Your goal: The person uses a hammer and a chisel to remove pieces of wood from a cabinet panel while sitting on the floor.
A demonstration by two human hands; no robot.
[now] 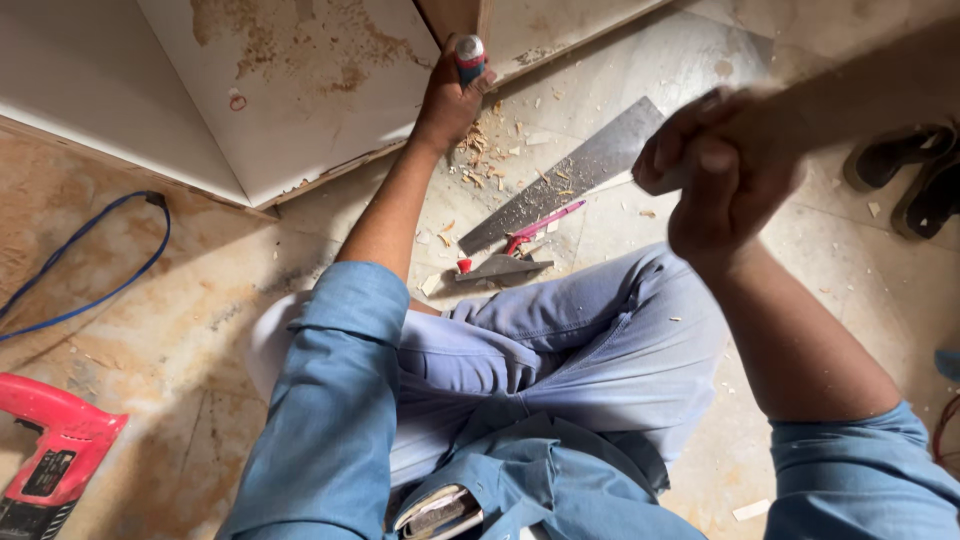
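The left hand (452, 98) has a closed grip around a chisel (470, 58) with a red and blue handle and a grey cap, holding it upright against the lower edge of a white laminated board (300, 110) where it meets the marble floor (180, 330). The right hand (715, 165) is raised and shut on the wooden handle of a striking tool (850, 95); the tool is blurred, so its head cannot be made out.

Wood chips (490, 150) lie scattered just beside the chisel. Near them on the floor rests a hand saw (565, 175), with a pink pencil-like tool (545, 222) and a small red-knobbed metal piece (495, 266) beside its blade. A red power drill (50, 450) and a blue cable (95, 250) lie well apart to the left, and 2 dark sandals (905, 175) sit at the right.

The risk, as I judge it, is a glancing blow: the cap is small and the left fingers wrap just below it, so an off-centre strike could hit the knuckles or tip the chisel and gouge the laminate.
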